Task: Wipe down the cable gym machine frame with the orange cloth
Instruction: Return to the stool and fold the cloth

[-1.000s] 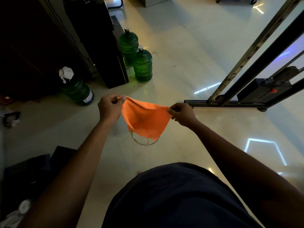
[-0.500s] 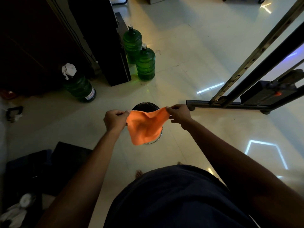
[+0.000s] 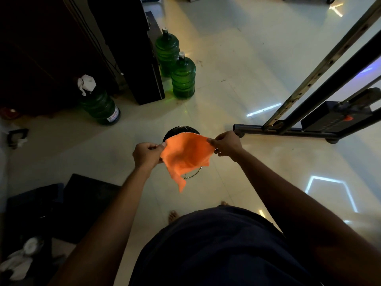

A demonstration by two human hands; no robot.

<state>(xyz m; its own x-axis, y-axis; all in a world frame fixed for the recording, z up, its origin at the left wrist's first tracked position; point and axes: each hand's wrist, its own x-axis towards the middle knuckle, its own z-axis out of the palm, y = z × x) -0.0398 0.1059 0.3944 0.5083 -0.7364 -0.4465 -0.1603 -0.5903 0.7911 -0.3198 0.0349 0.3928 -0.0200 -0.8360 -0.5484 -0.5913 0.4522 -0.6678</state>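
**Cloth held ready; frame not yet touched**

The left hand (image 3: 146, 154) pinches one upper corner of the thin orange fabric cloth (image 3: 185, 158) between thumb and curled fingers. The right hand (image 3: 226, 145) pinches the opposite upper corner in the same way. The cloth is spread between the two grips in front of the person's body, sagging in the middle, with one loose corner hanging to a point below.

Taking the cloth as the landmark: directly beneath and behind it stands a round black stool with a chrome foot ring (image 3: 179, 131), partly hidden by the fabric. To the right of the cloth, near the right hand but apart from it, lies the dark metal tube base of the cable gym machine frame (image 3: 288, 133), with its slotted upright rails rising further right. Beyond the cloth to the upper left stand green plastic water jugs (image 3: 183, 80).

Judgement: this is the preparation step, the cloth being opened or arranged. No wiping has begun. The next move calls for gathering the cloth into one hand and carrying it rightward to the base tube or uprights.
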